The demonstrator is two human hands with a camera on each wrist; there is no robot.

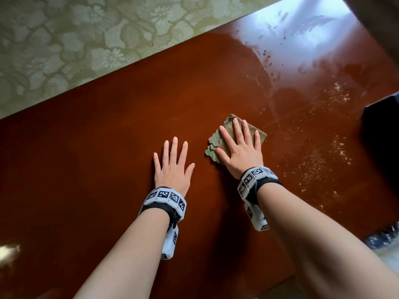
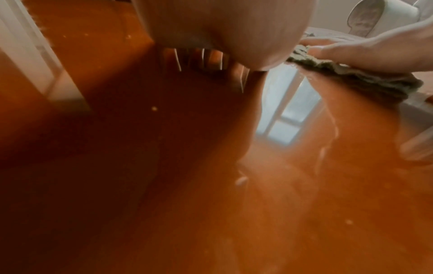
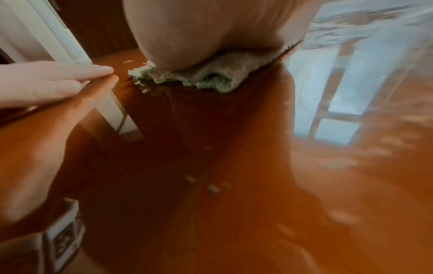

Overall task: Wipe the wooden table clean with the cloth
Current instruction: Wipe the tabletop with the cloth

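Note:
A glossy red-brown wooden table (image 1: 108,169) fills the head view. A folded green-grey cloth (image 1: 218,141) lies on it right of centre. My right hand (image 1: 239,145) presses flat on the cloth with straight, spread fingers. My left hand (image 1: 172,167) rests flat on the bare wood just left of the cloth, fingers spread, holding nothing. In the right wrist view the cloth (image 3: 211,76) bunches under my palm, and the fingers (image 3: 70,79) of my left hand lie beside it. The left wrist view shows the cloth (image 2: 351,76) under my right hand (image 2: 363,53).
Pale crumbs and dust (image 1: 319,156) speckle the wood right of the cloth. Dark specks and smears (image 1: 267,61) sit in the bright glare at the far right. A floral green fabric (image 1: 75,39) borders the table's far edge. A dark object (image 1: 382,126) stands at the right edge.

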